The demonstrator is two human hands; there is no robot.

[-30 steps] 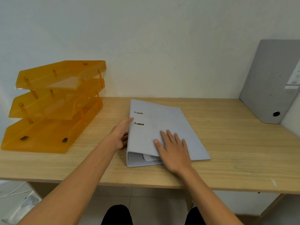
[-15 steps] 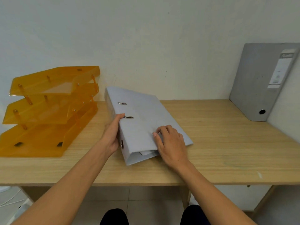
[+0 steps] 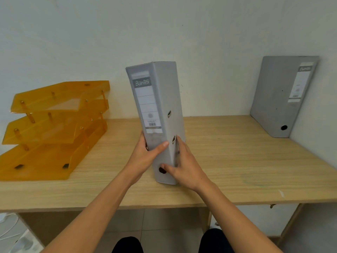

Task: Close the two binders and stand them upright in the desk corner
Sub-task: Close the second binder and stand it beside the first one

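Both my hands clamped the smooth grey binder (image 3: 156, 106) upright — left hand (image 3: 145, 157) wrapping the spine, right hand (image 3: 184, 168) pressing the cover — above the woodgrain desk (image 3: 237, 161).

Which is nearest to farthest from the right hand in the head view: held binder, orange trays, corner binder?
From the right hand:
1. Held binder: in its grip, upright at desk centre, left hand on the spine side.
2. Orange trays: stacked on the desk's left side.
3. Corner binder: upright in the far right corner, against the wall.
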